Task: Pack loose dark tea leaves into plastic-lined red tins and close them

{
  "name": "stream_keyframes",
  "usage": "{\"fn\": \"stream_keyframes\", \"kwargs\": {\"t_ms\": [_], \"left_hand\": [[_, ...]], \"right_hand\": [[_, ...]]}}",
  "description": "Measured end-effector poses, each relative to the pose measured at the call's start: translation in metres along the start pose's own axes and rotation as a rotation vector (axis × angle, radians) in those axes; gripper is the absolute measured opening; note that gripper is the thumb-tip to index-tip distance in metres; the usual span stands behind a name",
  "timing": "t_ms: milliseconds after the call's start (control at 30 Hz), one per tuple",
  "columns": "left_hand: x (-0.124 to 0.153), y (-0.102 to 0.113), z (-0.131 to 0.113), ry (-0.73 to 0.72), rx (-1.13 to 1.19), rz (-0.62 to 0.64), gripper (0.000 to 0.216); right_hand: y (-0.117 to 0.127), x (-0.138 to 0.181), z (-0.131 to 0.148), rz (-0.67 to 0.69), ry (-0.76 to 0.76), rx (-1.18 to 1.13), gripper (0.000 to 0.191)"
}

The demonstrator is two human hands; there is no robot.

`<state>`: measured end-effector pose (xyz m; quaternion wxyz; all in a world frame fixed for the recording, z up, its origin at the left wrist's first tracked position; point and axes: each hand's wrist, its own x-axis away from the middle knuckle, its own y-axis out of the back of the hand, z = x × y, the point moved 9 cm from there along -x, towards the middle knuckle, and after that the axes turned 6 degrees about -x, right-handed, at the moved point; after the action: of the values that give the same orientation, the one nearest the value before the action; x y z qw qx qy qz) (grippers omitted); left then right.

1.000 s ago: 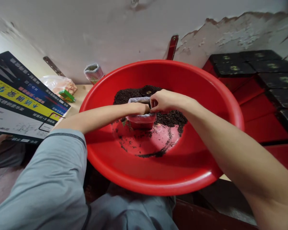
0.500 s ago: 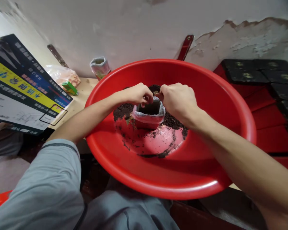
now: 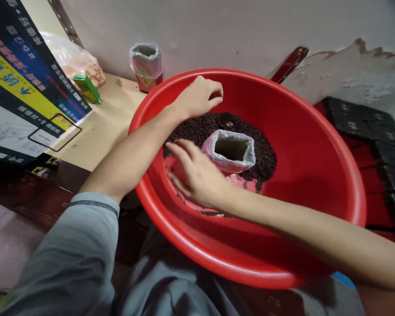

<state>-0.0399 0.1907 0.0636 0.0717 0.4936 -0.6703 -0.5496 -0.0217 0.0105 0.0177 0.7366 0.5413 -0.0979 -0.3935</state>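
Note:
A big red basin (image 3: 319, 131) holds a heap of dark soil (image 3: 197, 127). In the soil stands a small red pot lined with a clear plastic bag (image 3: 232, 151), its mouth open and upright. My right hand (image 3: 194, 175) reaches across the basin with its fingers spread, just left of the pot and not touching it. Farther back, my left hand (image 3: 200, 94) hovers above the soil near the far rim. Its fingers are loosely curled with a gap to the thumb, and nothing shows in them.
A second bag-lined pot (image 3: 146, 66) stands by the wall on the wooden table (image 3: 108, 127). A green box (image 3: 87, 87), a plastic bag (image 3: 74, 57) and a printed carton (image 3: 19, 87) lie at the left. Black trays (image 3: 365, 127) sit at the right.
Both hands have let go of the bag's rim. My left hand rose toward the far rim and my right hand swung to the pot's left. The view shifted right and down.

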Motion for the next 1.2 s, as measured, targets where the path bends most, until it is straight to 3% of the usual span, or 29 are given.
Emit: {"fn": "stream_keyframes", "kwargs": {"t_ms": [67, 133, 233, 300, 433, 533, 667, 833, 1200], "left_hand": [[0.001, 0.010, 0.012, 0.036, -0.020, -0.032, 0.020], [0.001, 0.017, 0.015, 0.047, -0.044, -0.037, 0.020], [0.001, 0.024, 0.008, 0.024, -0.057, -0.027, 0.020], [0.001, 0.029, -0.002, -0.005, -0.046, -0.025, 0.021], [0.002, 0.032, -0.018, -0.044, -0.025, -0.001, 0.024], [0.002, 0.032, -0.022, -0.053, -0.022, 0.021, 0.025], [0.001, 0.037, -0.023, -0.048, -0.055, 0.030, 0.025], [0.004, 0.047, -0.031, -0.063, -0.028, 0.008, 0.025], [0.010, 0.042, -0.045, -0.153, 0.006, 0.005, 0.026]], "right_hand": [[-0.058, -0.012, -0.020, 0.061, -0.141, -0.172, 0.086], [-0.107, -0.018, -0.068, 0.076, -0.482, -0.210, 0.099], [-0.145, -0.020, -0.120, 0.007, -0.791, -0.139, 0.103], [-0.160, -0.027, -0.133, -0.029, -0.830, -0.137, 0.096], [-0.187, -0.053, -0.120, -0.047, -0.661, -0.275, 0.078], [-0.195, -0.060, -0.112, -0.067, -0.602, -0.314, 0.075], [-0.186, -0.057, -0.115, -0.098, -0.587, -0.213, 0.084], [-0.187, -0.069, -0.105, -0.004, -0.448, -0.074, 0.066], [-0.187, -0.081, -0.108, 0.031, -0.394, 0.080, 0.059]]}}
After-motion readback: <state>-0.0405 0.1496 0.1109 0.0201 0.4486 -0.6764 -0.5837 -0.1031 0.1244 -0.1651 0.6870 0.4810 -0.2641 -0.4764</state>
